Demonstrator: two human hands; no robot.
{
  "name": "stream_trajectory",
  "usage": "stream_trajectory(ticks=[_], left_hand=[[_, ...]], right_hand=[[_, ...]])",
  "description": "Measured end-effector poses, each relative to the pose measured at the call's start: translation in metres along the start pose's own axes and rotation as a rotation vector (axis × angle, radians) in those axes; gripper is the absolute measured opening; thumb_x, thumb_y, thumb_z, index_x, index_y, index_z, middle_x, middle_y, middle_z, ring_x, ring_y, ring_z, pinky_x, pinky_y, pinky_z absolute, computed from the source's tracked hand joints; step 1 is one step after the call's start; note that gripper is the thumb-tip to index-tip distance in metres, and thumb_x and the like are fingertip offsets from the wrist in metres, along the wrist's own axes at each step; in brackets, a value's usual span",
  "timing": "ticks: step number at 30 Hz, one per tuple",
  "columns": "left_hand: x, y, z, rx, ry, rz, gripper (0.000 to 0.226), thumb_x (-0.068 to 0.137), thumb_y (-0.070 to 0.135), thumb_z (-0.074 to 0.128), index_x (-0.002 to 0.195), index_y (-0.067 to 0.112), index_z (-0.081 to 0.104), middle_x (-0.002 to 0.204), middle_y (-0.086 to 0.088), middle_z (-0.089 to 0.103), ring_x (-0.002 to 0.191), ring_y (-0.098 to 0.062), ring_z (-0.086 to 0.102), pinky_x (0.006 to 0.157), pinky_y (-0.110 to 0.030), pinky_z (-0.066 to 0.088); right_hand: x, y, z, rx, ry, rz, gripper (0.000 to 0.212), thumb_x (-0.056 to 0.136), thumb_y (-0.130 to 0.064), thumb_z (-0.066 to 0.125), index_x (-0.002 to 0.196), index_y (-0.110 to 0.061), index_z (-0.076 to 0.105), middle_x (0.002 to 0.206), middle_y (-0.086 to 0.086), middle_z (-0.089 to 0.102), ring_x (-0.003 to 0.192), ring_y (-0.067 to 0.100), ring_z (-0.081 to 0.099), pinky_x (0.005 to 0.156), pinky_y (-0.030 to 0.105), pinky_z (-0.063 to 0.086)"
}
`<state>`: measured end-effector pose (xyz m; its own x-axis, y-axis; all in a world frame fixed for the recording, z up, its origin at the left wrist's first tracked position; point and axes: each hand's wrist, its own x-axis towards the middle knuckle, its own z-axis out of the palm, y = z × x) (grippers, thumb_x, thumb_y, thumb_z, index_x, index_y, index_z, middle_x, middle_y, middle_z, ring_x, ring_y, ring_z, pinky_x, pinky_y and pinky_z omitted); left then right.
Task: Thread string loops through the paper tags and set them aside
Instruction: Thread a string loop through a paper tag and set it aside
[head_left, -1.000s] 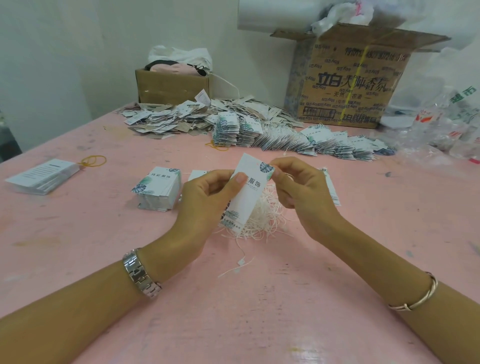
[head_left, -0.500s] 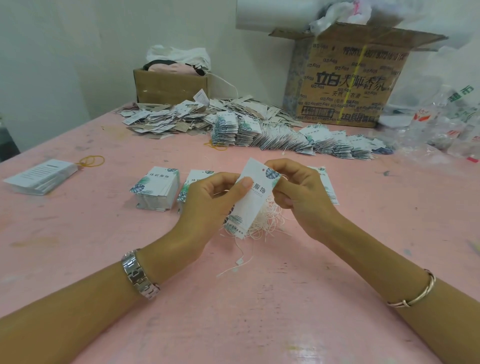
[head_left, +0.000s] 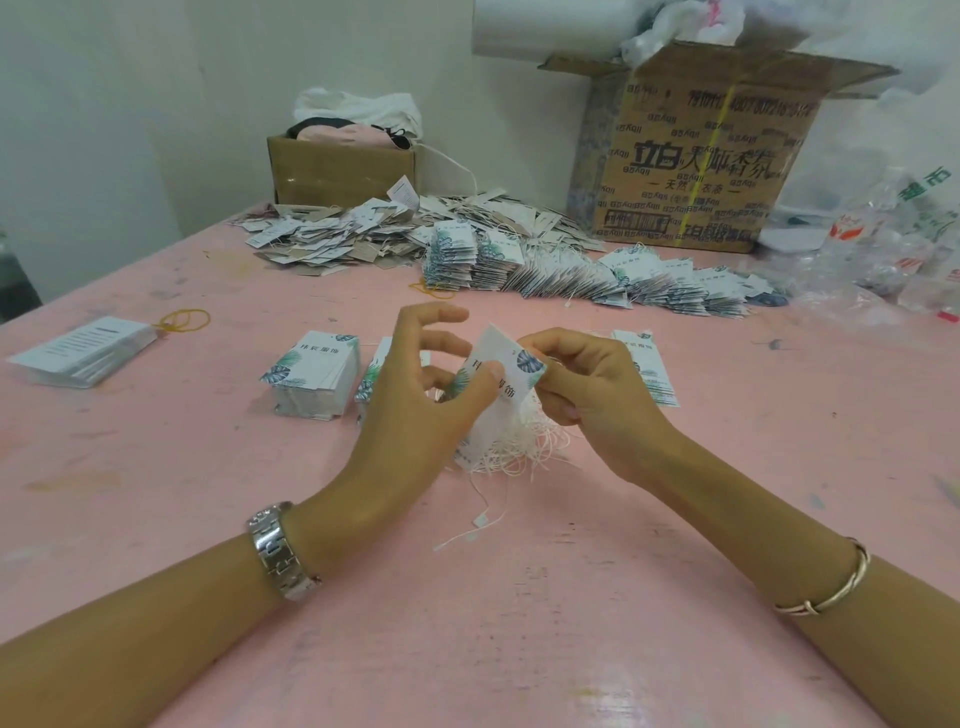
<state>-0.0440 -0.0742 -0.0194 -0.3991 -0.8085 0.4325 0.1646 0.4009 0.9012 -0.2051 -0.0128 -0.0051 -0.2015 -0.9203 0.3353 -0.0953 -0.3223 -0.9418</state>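
Observation:
A white paper tag (head_left: 506, 364) with a blue-green leaf print is held above the pink table (head_left: 467, 597) between both hands. My left hand (head_left: 415, 400) presses its thumb on the tag's middle while the index and middle fingers lift free. My right hand (head_left: 587, 395) pinches the tag's top corner by the leaf print. Beneath them lies a tangle of white string loops (head_left: 519, 447); one loose loop (head_left: 478, 522) lies nearer me. A stack of unthreaded tags (head_left: 314, 374) stands left of my left hand; another stack (head_left: 647, 371) lies right of my right hand.
A long row of tags with strings (head_left: 597, 273) and a loose heap of tags (head_left: 332, 239) lie farther back. Two cardboard boxes (head_left: 696, 156) (head_left: 337, 166) stand by the wall. Another card stack (head_left: 85, 351) and a yellow rubber band (head_left: 184, 319) lie far left. Plastic bags (head_left: 893, 249) fill the right.
My left hand's index and middle fingers have lifted off the tag and spread upward; the thumb stays on it. The right hand has shifted its pinch at the top corner.

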Motion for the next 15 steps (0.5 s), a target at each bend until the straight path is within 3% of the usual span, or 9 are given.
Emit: stream_trajectory(ticks=[3, 6, 11, 15], left_hand=[[-0.0035, 0.0029, 0.0007, 0.15, 0.02, 0.183, 0.029, 0.089, 0.025, 0.071, 0.108, 0.039, 0.054, 0.118, 0.007, 0.045, 0.096, -0.003, 0.061, 0.059, -0.019, 0.053], [-0.0049, 0.0053, 0.0021, 0.182, 0.031, 0.285, 0.013, 0.09, 0.025, 0.069, 0.1, 0.032, 0.064, 0.123, 0.003, 0.043, 0.103, -0.001, 0.057, 0.057, -0.015, 0.052], [-0.0036, 0.0046, -0.0007, 0.227, 0.047, 0.322, 0.01, 0.087, 0.027, 0.071, 0.097, 0.025, 0.072, 0.124, 0.003, 0.048, 0.101, 0.003, 0.059, 0.06, -0.016, 0.054], [-0.0028, 0.0063, -0.001, 0.201, 0.05, 0.319, 0.013, 0.085, 0.033, 0.071, 0.096, 0.029, 0.072, 0.126, 0.005, 0.048, 0.111, -0.003, 0.056, 0.063, -0.02, 0.056]], right_hand=[[-0.0012, -0.0012, 0.002, -0.004, -0.02, -0.009, 0.01, 0.09, -0.003, 0.059, 0.088, -0.007, 0.067, 0.048, -0.009, 0.05, 0.039, 0.003, 0.027, 0.042, 0.014, 0.023], [-0.0006, -0.0019, 0.0024, 0.031, -0.028, -0.009, 0.011, 0.08, -0.014, 0.064, 0.087, -0.007, 0.069, 0.051, 0.0, 0.042, 0.04, 0.005, 0.026, 0.042, 0.015, 0.025], [-0.0011, -0.0016, 0.0011, 0.002, -0.034, -0.018, 0.011, 0.082, -0.016, 0.064, 0.088, -0.009, 0.071, 0.054, 0.002, 0.041, 0.04, 0.007, 0.025, 0.042, 0.017, 0.024], [-0.0017, -0.0015, 0.0006, -0.051, -0.04, -0.059, 0.01, 0.092, -0.005, 0.059, 0.091, -0.009, 0.068, 0.049, -0.014, 0.052, 0.039, 0.003, 0.028, 0.041, 0.015, 0.025]])
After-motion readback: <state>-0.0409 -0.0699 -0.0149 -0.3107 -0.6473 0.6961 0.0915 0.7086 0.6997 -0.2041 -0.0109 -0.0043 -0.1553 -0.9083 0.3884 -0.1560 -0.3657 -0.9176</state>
